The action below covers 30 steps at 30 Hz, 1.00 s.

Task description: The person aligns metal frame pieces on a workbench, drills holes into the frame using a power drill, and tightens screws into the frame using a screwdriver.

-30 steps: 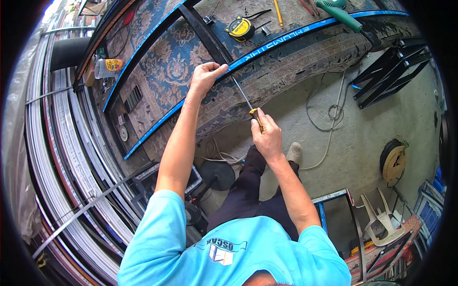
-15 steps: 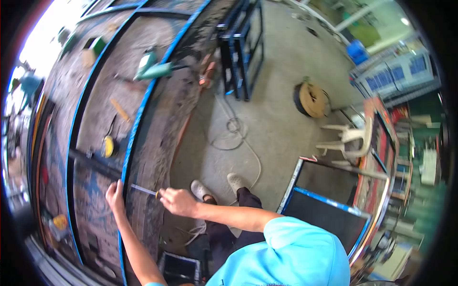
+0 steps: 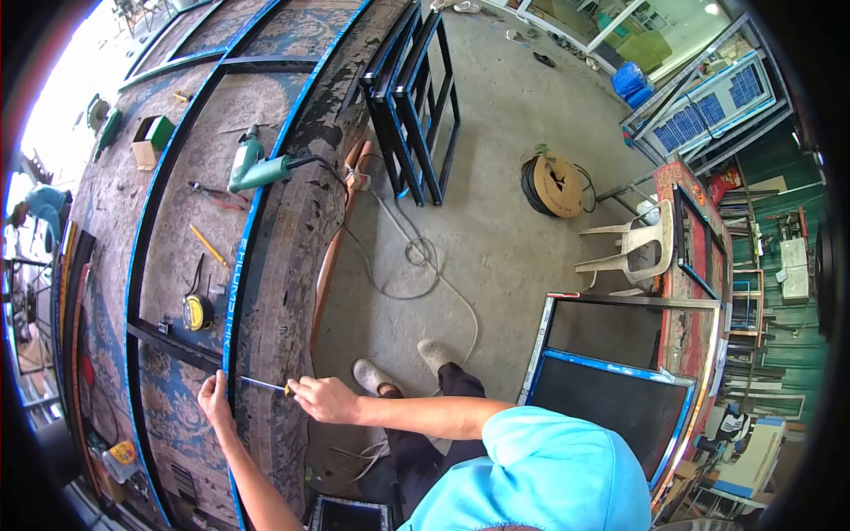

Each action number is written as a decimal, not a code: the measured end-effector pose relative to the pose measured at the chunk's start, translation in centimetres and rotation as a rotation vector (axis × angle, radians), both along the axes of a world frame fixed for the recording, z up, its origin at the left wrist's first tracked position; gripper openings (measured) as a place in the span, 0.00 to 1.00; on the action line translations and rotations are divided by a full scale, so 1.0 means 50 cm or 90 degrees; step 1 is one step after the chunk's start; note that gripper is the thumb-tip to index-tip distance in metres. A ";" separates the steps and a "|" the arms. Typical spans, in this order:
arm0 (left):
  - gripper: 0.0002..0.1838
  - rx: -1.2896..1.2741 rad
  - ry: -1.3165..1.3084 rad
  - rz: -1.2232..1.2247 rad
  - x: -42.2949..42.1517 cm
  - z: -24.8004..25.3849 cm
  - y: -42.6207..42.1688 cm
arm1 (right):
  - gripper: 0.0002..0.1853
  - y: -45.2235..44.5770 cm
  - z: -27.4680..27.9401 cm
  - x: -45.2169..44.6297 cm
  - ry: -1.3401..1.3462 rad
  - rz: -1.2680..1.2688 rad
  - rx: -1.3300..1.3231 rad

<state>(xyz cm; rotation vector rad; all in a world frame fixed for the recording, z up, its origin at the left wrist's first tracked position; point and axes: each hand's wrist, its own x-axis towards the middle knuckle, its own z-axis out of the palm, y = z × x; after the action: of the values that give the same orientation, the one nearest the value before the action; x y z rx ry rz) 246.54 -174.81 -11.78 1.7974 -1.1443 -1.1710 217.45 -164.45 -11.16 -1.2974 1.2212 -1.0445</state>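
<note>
My right hand (image 3: 326,401) is closed round the yellow handle of a screwdriver (image 3: 263,383). Its thin shaft lies nearly level and points left, its tip at the side of the long metal frame (image 3: 237,310). That frame has blue film on its rails and lies on the worktable. Across the rail from the screwdriver, my left hand (image 3: 213,403) has its fingers closed at the joint where a dark crossbar (image 3: 177,346) meets the rail. The exact contact under the fingertips is hidden. Above the hands, a tape measure (image 3: 197,312) and a pencil (image 3: 209,245) lie inside the frame.
A green power drill (image 3: 257,166) rests over the rail, its cord trailing to the floor. Dark frames (image 3: 412,106) stand beyond the table. A cable spool (image 3: 558,186), a plastic chair (image 3: 630,248) and a mesh-panelled frame (image 3: 611,380) are on the right.
The view has tilted, so the table and frame sit lower and sharper in the picture. Both hands keep their places at the rail, with the screwdriver still in the right hand.
</note>
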 end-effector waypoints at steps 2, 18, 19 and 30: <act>0.14 0.020 0.037 -0.005 0.006 -0.003 -0.004 | 0.16 -0.014 -0.002 -0.003 -0.315 0.096 0.382; 0.14 -0.034 0.012 0.033 -0.024 0.007 0.001 | 0.15 -0.004 -0.028 0.019 -0.274 0.130 0.319; 0.14 -0.036 -0.022 0.009 -0.025 0.015 0.000 | 0.13 -0.019 -0.043 0.004 -0.528 0.132 0.560; 0.13 -0.060 0.010 0.053 -0.021 -0.007 0.004 | 0.17 0.011 0.010 -0.004 0.181 -0.017 -0.130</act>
<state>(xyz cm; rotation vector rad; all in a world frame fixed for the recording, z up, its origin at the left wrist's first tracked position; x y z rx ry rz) 245.50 -174.59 -12.14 1.7437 -1.0876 -1.0644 217.24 -163.90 -10.64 -1.6349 1.3723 -1.0497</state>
